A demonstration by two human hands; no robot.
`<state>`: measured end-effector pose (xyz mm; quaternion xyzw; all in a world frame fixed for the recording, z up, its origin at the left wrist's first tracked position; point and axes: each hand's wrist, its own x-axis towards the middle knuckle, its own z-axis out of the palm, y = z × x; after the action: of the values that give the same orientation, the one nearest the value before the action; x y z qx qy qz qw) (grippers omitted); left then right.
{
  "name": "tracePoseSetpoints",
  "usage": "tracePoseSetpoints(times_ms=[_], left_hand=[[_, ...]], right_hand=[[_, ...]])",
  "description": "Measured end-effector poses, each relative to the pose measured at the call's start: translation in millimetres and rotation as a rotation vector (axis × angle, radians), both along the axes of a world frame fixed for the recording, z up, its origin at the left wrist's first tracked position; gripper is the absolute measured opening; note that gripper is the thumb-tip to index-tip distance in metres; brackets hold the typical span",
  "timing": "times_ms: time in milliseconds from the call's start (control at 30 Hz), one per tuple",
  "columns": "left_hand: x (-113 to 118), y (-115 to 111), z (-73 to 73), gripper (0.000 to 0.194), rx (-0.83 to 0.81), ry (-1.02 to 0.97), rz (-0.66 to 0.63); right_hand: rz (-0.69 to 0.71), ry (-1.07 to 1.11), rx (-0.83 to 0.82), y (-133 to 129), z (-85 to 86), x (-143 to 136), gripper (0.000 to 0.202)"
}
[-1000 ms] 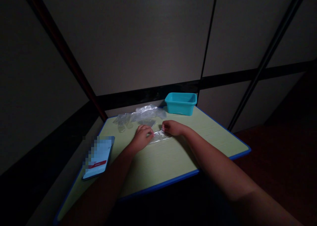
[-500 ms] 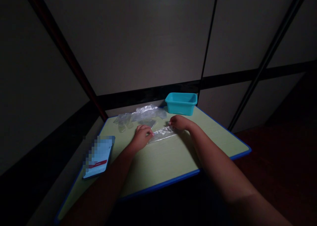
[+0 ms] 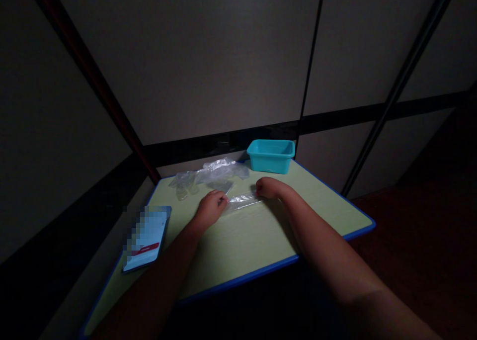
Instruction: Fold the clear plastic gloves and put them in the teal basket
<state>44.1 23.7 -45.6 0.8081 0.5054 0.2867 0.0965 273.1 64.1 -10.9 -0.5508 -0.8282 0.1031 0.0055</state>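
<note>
A narrow strip of clear plastic, like a folded plastic bag (image 3: pixel 242 201), stretches between my two hands just over the tabletop. My left hand (image 3: pixel 213 206) pinches its left end, fingers closed. At the right end, my right hand (image 3: pixel 267 187) is closed on the plastic, its fingertips partly hidden behind the hand. Behind the strip lies a flat clear piece of plastic (image 3: pixel 223 186), partly covered by my left hand. A heap of crumpled clear plastic (image 3: pixel 223 170) rests along the table's back edge.
The pale green table (image 3: pixel 238 250) has a blue rim. A turquoise plastic basin (image 3: pixel 271 157) stands at the back right. On the left lies a tablet or phone (image 3: pixel 151 235) with a lit screen. Wall panels (image 3: pixel 223 61) rise right behind the table.
My right hand has moved slightly down and closed onto the right end of the strip. The strip now looks straighter and tauter. My left hand keeps its pinch.
</note>
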Motion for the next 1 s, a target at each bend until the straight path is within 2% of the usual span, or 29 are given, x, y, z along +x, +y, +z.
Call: tracePoseSetpoints(times_ms=[267,700,833,1000], left_hand=[[0,-2,2.1,0.014,-0.050,0.036,-0.007],[-9,-18,18.6,0.013,-0.288,0.066,-0.045],[-9,-17,17.5,0.012,-0.306,0.023,-0.043],[-9,-15,14.8,0.013,-0.317,0.002,-0.040]], right_hand=[[0.020,-0.015,-0.011,-1,-2.9,-2,0.025],[0.111,-0.039,-0.059,-11,4.1,-7,0.023],[0.084,-0.016,-0.074,-10,7.8,-4,0.024],[-0.035,-0.015,-0.120,-10,13.2,0,0.024]])
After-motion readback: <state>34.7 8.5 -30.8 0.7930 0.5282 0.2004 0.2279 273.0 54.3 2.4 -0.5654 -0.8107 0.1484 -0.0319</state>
